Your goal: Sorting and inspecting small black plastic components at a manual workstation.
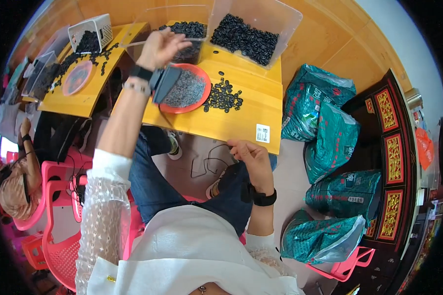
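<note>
Red plate (204, 91): sits at upper centre of the frame on the yellow table (251, 115), heaped with small grey pieces (186, 90).
Loose black pieces (224, 97): a scatter on the table, touching the plate's right rim.
Left hand (161, 46): raised above the plate's upper-left edge, fingers loosely curled; whether it pinches anything I cannot tell.
Dark flat object (164, 82): hangs at the left wrist, right over the plate's left edge.
Right hand (251, 156): low at centre frame, off the table's near edge, fingers half-curled, with thin dark wires (207, 163) just to its left; whether it holds them I cannot tell.
Nearer hand: the left, just beside the plate; the right is well apart, below it.
Clear bins (260, 25): behind the plate at top centre, holding black pieces.
Green sacks (324, 110): stacked at right of frame.
Pink chair (59, 211): lower left, beside another person seated there.
</note>
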`<state>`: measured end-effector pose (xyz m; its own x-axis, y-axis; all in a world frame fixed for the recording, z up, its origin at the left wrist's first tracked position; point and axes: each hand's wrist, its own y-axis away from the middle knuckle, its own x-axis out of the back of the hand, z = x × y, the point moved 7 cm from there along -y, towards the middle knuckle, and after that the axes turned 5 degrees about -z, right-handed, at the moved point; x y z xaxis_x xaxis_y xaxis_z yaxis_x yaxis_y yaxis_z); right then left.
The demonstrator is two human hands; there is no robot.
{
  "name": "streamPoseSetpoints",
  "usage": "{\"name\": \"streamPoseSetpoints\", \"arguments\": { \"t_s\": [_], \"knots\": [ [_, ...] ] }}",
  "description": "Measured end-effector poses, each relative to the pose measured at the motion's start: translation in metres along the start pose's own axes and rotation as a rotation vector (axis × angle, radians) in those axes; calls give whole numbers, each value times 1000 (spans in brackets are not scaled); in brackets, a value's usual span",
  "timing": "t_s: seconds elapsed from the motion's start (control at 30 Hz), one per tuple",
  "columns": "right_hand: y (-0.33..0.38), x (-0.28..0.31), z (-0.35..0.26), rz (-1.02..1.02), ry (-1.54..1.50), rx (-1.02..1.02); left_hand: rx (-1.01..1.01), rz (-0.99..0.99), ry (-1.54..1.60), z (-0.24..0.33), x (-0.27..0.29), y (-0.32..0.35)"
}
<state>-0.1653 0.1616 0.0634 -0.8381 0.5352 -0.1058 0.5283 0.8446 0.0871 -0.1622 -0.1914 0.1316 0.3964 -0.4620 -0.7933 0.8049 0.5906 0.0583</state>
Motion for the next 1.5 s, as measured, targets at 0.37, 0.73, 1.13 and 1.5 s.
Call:
{"name": "streamPoseSetpoints", "arguments": {
  "t_s": [0.37, 0.73, 1.13, 1.5],
  "knots": [
    [-10, 11, 17, 9, 141, -70, 144, 9, -32, -50, -6, 74],
    [-92, 12, 2, 187, 889, 172, 319, -49, -544, -159, 16, 192],
    [-153, -12, 21, 272, 1251, 32, 372, -193, -576, -196, 51, 205],
    [-163, -14, 31, 319, 1332, 88, 398, -168, -590, -196, 67, 205]
  ]
}}
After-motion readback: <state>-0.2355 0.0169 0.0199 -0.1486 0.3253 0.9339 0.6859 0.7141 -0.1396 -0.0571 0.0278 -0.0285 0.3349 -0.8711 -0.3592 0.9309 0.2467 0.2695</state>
